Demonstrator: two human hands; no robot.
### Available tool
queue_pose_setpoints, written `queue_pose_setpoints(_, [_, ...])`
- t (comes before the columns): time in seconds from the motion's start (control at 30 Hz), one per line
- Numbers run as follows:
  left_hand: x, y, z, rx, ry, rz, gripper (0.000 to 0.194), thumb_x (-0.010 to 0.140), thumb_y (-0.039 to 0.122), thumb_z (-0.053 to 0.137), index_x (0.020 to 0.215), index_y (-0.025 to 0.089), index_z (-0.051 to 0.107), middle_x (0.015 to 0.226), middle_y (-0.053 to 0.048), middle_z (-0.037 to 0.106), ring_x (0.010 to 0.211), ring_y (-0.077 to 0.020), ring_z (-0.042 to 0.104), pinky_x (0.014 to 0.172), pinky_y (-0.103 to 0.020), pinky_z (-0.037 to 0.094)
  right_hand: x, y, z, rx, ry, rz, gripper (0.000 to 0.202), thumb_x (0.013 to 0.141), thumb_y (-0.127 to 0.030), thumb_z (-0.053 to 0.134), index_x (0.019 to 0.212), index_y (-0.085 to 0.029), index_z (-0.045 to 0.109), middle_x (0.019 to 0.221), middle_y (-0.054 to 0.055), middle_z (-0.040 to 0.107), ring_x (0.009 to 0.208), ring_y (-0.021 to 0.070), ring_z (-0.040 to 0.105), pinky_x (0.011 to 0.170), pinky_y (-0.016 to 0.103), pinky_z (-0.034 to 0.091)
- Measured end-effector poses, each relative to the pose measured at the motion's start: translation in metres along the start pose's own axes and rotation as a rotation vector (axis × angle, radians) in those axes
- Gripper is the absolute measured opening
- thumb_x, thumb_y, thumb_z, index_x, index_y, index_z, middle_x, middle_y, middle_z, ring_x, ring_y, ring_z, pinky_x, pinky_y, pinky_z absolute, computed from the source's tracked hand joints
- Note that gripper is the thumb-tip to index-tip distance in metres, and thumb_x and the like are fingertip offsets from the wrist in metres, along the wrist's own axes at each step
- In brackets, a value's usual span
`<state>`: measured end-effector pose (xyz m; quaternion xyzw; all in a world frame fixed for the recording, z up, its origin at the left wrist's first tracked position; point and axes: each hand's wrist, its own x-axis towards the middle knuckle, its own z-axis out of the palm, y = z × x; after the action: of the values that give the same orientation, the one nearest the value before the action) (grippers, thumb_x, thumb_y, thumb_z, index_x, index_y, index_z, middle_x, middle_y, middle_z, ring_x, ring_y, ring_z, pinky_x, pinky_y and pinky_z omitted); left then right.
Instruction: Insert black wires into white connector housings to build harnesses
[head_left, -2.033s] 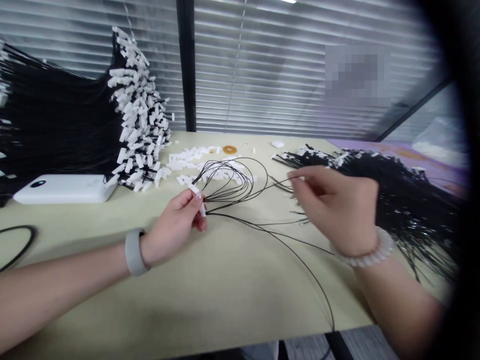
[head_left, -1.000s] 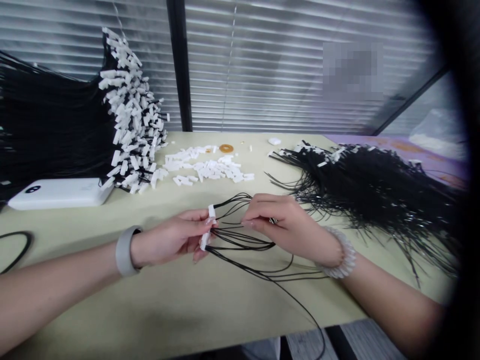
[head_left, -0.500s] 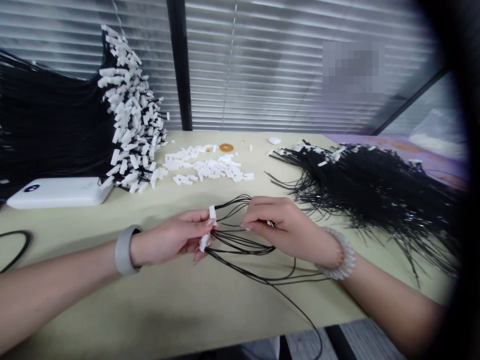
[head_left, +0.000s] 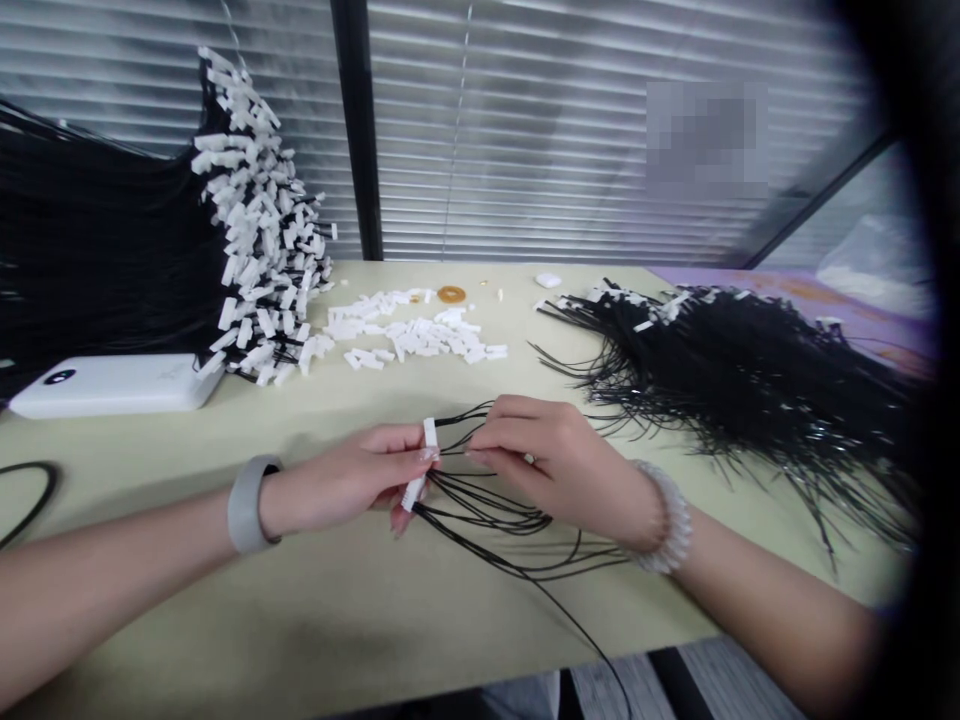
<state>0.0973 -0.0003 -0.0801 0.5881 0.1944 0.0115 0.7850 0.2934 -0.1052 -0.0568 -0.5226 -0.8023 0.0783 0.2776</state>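
Note:
Between the thumb and fingers of my left hand (head_left: pixel 360 478) are white connectors (head_left: pixel 414 492), one end showing above the thumb and one below. Black wires (head_left: pixel 487 505) run rightward from them in loops. My right hand (head_left: pixel 559 460) is closed in a pinch on a black wire, its fingertips just right of the connectors. Some wires pass beneath my right hand, and one long wire hangs over the table's front edge.
Loose white connectors (head_left: pixel 435 338) lie behind my hands. A large bundle of black wires (head_left: pixel 105 250) with white ends stands left, beside a white power bank (head_left: pixel 120 385). Another black wire pile (head_left: pixel 757 370) lies right. An orange ring (head_left: pixel 451 294) lies at the back.
My right hand has moved slightly left, closer to the connectors. The connectors in my left hand have shifted a little down and right.

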Motion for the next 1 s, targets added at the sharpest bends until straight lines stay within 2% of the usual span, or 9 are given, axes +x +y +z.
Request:
queue_pose_setpoints(0.23, [0.0, -0.002, 0.002, 0.032, 0.007, 0.008, 0.017, 0.086, 0.033, 0.049, 0.085, 0.016, 0.051, 0.068, 0.002, 0.051, 0.051, -0.0079, 0.051, 0.053, -0.023, 0.045, -0.003, -0.01, 0.011, -0.118, 0.077, -0.022, 0.024, 0.088, -0.019, 0.04, 0.08, -0.015, 0.062, 0.075, 0.004, 0.05, 0.067, 0.0105, 0.044, 0.06, 0.022, 0.036])
queue_pose_setpoints(0.47, [0.0, -0.001, 0.004, 0.03, 0.006, 0.005, 0.018, 0.085, 0.034, 0.05, 0.083, 0.016, 0.05, 0.067, 0.002, 0.051, 0.05, -0.0083, 0.05, 0.053, -0.024, 0.044, 0.0, -0.01, 0.014, -0.233, -0.044, 0.0, 0.019, 0.083, -0.013, 0.041, 0.077, -0.015, 0.059, 0.075, 0.004, 0.05, 0.07, 0.0122, 0.045, 0.062, 0.024, 0.037])
queue_pose_setpoints(0.53, [0.001, -0.002, 0.004, 0.019, 0.014, 0.005, 0.019, 0.085, 0.035, 0.05, 0.082, 0.016, 0.05, 0.067, 0.002, 0.051, 0.05, -0.0082, 0.05, 0.053, -0.024, 0.044, 0.001, -0.009, 0.014, -0.244, -0.041, -0.01, 0.018, 0.083, -0.013, 0.042, 0.077, -0.015, 0.059, 0.076, 0.004, 0.051, 0.072, 0.0129, 0.045, 0.064, 0.025, 0.037])
queue_pose_setpoints(0.6, [0.002, -0.004, 0.005, 0.006, 0.046, 0.027, 0.019, 0.085, 0.035, 0.05, 0.083, 0.016, 0.05, 0.067, 0.002, 0.05, 0.051, -0.0083, 0.05, 0.053, -0.024, 0.043, 0.001, -0.009, 0.011, -0.244, 0.033, -0.027, 0.018, 0.085, -0.017, 0.043, 0.08, -0.016, 0.06, 0.079, 0.005, 0.052, 0.075, 0.0141, 0.046, 0.067, 0.027, 0.038])
queue_pose_setpoints(0.7, [0.005, -0.007, 0.006, -0.038, 0.117, 0.095, 0.018, 0.085, 0.034, 0.05, 0.084, 0.016, 0.051, 0.065, 0.002, 0.048, 0.052, -0.0085, 0.048, 0.051, -0.022, 0.041, -0.002, -0.011, 0.003, -0.26, 0.213, -0.059, 0.014, 0.083, -0.02, 0.049, 0.086, -0.017, 0.061, 0.089, 0.007, 0.053, 0.081, 0.0167, 0.046, 0.072, 0.031, 0.038])
queue_pose_setpoints(0.77, [0.006, -0.008, 0.006, -0.091, 0.157, 0.127, 0.018, 0.085, 0.034, 0.05, 0.082, 0.016, 0.051, 0.064, 0.002, 0.048, 0.05, -0.0079, 0.047, 0.05, -0.022, 0.039, -0.005, -0.013, -0.003, -0.24, 0.255, -0.077, 0.01, 0.082, -0.019, 0.051, 0.083, -0.017, 0.061, 0.083, 0.007, 0.053, 0.077, 0.0162, 0.046, 0.07, 0.03, 0.037])
queue_pose_setpoints(0.83, [0.007, -0.009, 0.006, -0.132, 0.197, 0.143, 0.019, 0.085, 0.033, 0.051, 0.081, 0.015, 0.052, 0.065, 0.002, 0.049, 0.05, -0.0074, 0.046, 0.05, -0.022, 0.038, -0.007, -0.016, -0.007, -0.171, 0.17, -0.077, 0.011, 0.082, -0.019, 0.051, 0.076, -0.017, 0.059, 0.07, 0.003, 0.052, 0.069, 0.0135, 0.045, 0.064, 0.028, 0.036])
queue_pose_setpoints(0.9, [0.007, -0.009, 0.007, -0.154, 0.232, 0.154, 0.018, 0.084, 0.033, 0.052, 0.083, 0.015, 0.053, 0.066, 0.001, 0.049, 0.052, -0.0077, 0.046, 0.05, -0.021, 0.037, -0.009, -0.018, -0.008, -0.103, 0.023, -0.062, 0.014, 0.083, -0.019, 0.049, 0.073, -0.016, 0.058, 0.063, 0.001, 0.05, 0.062, 0.0111, 0.043, 0.06, 0.025, 0.034])
queue_pose_setpoints(1.0, [0.007, -0.008, 0.007, -0.161, 0.252, 0.155, 0.019, 0.084, 0.033, 0.052, 0.085, 0.014, 0.054, 0.067, 0.001, 0.049, 0.054, -0.0085, 0.047, 0.052, -0.021, 0.037, -0.009, -0.018, -0.003, -0.099, -0.126, -0.011, 0.013, 0.083, -0.021, 0.047, 0.076, -0.017, 0.057, 0.066, -0.001, 0.053, 0.062, 0.0102, 0.044, 0.06, 0.025, 0.034])
